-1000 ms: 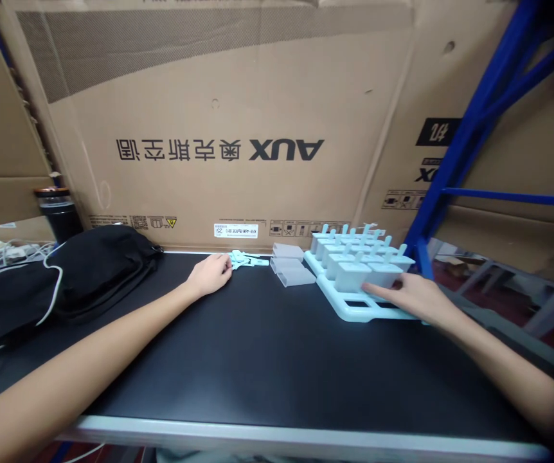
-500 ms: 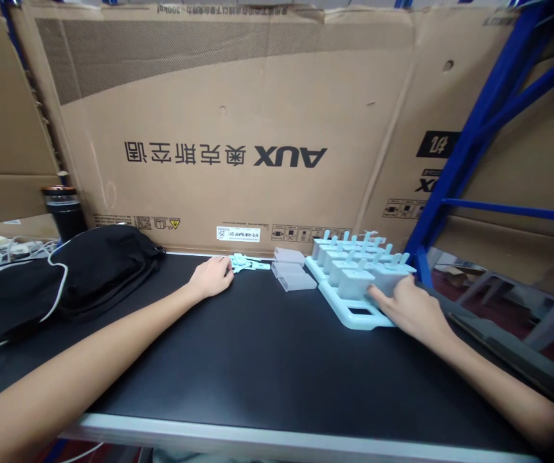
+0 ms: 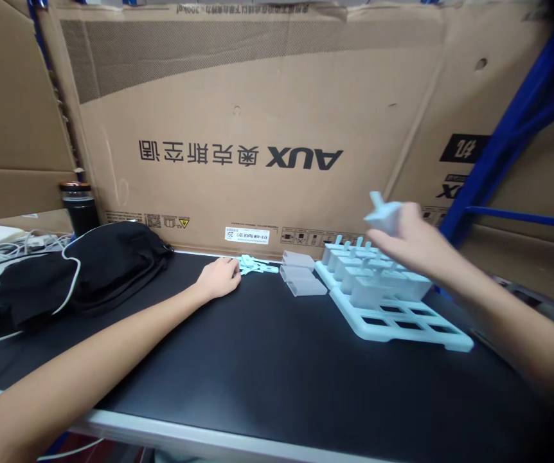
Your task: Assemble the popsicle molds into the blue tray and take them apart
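Raised above a light blue rack, my right hand (image 3: 414, 238) grips a popsicle mold (image 3: 389, 217) with a blue stick pointing up; both are somewhat blurred. The rack (image 3: 371, 329) holds several similar molds upright in its back part, and its front slots are bare. My left hand (image 3: 219, 278) rests on the black table with its fingers curled at the left end of a pile of light blue sticks (image 3: 260, 265); whether it holds one is hidden. Clear empty mold cups (image 3: 306, 287) lie on their sides between the pile and the rack.
A black bag (image 3: 113, 267) and white cables lie at the left, with a dark bottle (image 3: 80, 211) behind. A large cardboard panel (image 3: 238, 77) stands along the table's back edge. A blue metal frame (image 3: 493, 154) rises at the right.
My right hand has lifted one mold up from the rack, uncovering front slots. My left hand stays by the sticks. The camera view has shifted slightly.
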Motion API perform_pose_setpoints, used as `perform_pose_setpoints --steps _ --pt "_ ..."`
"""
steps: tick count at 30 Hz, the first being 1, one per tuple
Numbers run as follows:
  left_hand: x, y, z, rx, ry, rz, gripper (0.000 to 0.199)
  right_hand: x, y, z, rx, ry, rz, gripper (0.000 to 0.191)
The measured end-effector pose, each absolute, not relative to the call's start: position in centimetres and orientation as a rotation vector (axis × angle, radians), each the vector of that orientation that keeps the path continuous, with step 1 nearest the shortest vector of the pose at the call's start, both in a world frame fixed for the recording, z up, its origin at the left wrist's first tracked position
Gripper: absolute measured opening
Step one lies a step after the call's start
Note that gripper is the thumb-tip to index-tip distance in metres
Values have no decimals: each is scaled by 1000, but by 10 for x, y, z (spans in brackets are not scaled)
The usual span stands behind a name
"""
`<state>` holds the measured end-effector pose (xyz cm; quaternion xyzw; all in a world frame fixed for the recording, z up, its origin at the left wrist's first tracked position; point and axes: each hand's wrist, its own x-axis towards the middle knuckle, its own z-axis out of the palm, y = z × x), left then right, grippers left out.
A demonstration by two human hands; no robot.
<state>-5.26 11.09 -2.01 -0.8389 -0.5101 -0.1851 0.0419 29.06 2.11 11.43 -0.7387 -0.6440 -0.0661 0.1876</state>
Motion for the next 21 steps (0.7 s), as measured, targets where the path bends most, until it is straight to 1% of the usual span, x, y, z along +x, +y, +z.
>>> perform_pose_setpoints --steps 1,2,4,5,8,11,16,21 --pt "-53 111 -20 -2567 -1569 -566 11 270 35 117 -2031 -1799 -254 69" --pt "-53 111 -20 -2563 -1575 -569 12 249 49 117 -1994 -1917 -303 64" --pt "-53 110 -20 -2554 -1580 -583 14 211 77 110 -1948 -2260 -436 57" --pt "-53 111 -20 -2549 -1579 -591 15 195 89 105 -1916 -2409 -491 57" --pt "-53 112 -22 -2540 -1569 -613 17 165 114 94 -2009 -2636 -429 69" --pt "-53 114 -24 -2535 -1556 -620 17 154 123 95 -2076 -2646 -389 80" --pt "-53 116 -26 -2521 -1552 -639 19 144 135 100 -1903 -2701 -584 76" --pt "-52 117 -27 -2469 -1584 -618 24 137 144 97 -1901 -2693 -508 86"
